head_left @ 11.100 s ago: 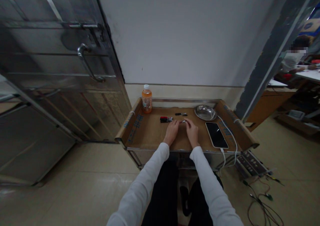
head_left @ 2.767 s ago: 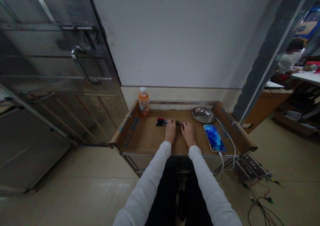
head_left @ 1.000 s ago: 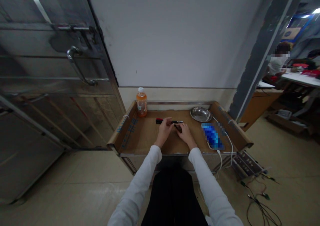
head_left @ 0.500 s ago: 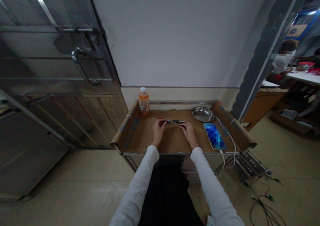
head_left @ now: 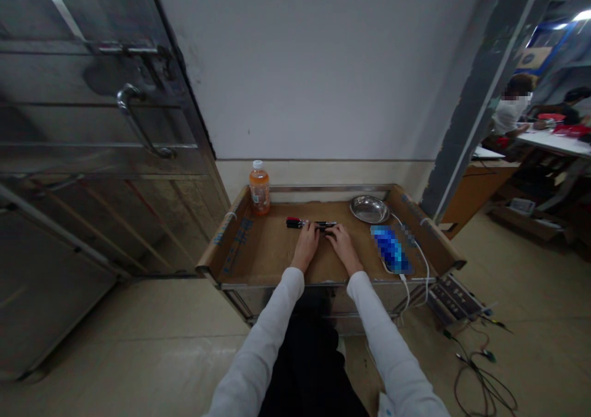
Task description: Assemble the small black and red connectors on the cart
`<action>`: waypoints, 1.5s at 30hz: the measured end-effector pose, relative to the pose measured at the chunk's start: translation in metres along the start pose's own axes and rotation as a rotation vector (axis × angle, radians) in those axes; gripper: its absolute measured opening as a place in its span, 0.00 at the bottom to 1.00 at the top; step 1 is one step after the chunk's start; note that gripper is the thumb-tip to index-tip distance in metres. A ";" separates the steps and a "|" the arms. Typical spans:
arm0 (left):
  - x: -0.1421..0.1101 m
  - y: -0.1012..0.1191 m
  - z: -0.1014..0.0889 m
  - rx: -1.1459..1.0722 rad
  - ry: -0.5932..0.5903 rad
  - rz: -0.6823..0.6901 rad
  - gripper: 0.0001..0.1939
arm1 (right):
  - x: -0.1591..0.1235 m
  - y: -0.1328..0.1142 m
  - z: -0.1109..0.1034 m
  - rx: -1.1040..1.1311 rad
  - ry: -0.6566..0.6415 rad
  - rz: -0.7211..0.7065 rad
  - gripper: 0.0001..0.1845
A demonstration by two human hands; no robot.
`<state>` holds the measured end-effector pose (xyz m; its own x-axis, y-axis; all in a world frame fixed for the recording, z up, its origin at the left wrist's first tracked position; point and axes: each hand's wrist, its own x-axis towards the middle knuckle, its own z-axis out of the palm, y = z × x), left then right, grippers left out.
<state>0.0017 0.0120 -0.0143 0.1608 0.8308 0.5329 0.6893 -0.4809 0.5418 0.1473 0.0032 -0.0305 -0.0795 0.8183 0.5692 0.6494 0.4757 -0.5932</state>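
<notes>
Several slim pens (head_left: 292,222) with red and black ends lie close together across the middle of the cardboard-lined cart top (head_left: 268,251). My left hand (head_left: 307,243) is closed on the pens near their middle, and their red and black ends stick out to its left. Just to the right, my right hand (head_left: 340,244) has its fingers closed on the other end of the pens. Only a small gap separates the two hands. Fingers hide part of the pens, so their exact number is unclear.
An orange drink bottle (head_left: 259,190) stands at the back left corner. At the back right sits a shiny metal dish (head_left: 369,209), with a phone (head_left: 391,251) on a white cable (head_left: 422,251) in front of it. People sit at a table (head_left: 554,141) far right.
My left hand has slid right along the pens, closer to my right hand, uncovering their red and black ends. The pens now lie bunched together. The camera view has shifted slightly.
</notes>
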 end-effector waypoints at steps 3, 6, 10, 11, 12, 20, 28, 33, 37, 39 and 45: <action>-0.004 0.001 -0.001 -0.017 -0.093 0.081 0.07 | -0.001 0.001 0.000 -0.024 -0.013 0.020 0.11; -0.005 0.001 -0.001 -0.012 -0.136 0.098 0.06 | -0.001 0.002 -0.001 -0.031 -0.013 0.029 0.11; 0.000 0.001 0.001 -0.006 -0.118 0.053 0.05 | -0.001 0.003 -0.001 -0.062 0.048 0.062 0.13; 0.002 0.001 0.001 -0.003 -0.105 0.036 0.05 | 0.000 0.003 -0.001 -0.071 0.062 0.070 0.13; 0.003 0.002 0.002 0.002 -0.090 0.019 0.05 | 0.000 0.003 -0.001 -0.080 0.070 0.074 0.14; 0.003 0.005 -0.005 0.157 -0.013 -0.062 0.07 | -0.001 -0.001 -0.002 -0.205 0.038 0.081 0.15; -0.009 -0.020 -0.048 0.320 0.163 -0.242 0.17 | -0.003 -0.003 -0.004 -0.138 0.059 0.072 0.15; -0.014 -0.031 -0.063 0.339 0.069 -0.214 0.11 | -0.004 -0.002 -0.004 -0.123 0.020 0.066 0.14; -0.021 -0.037 -0.070 0.222 0.053 -0.164 0.06 | -0.004 -0.006 -0.006 -0.114 0.003 0.048 0.15; -0.027 -0.040 -0.073 0.140 0.043 -0.145 0.03 | -0.003 -0.011 -0.008 -0.106 -0.016 0.027 0.15; -0.034 -0.034 -0.071 -0.137 0.014 -0.132 0.02 | -0.002 -0.028 -0.012 -0.085 -0.162 -0.093 0.23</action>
<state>-0.0772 -0.0205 -0.0047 0.0648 0.8856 0.4599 0.6011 -0.4025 0.6904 0.1380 -0.0159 -0.0081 -0.2580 0.8169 0.5159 0.6950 0.5279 -0.4882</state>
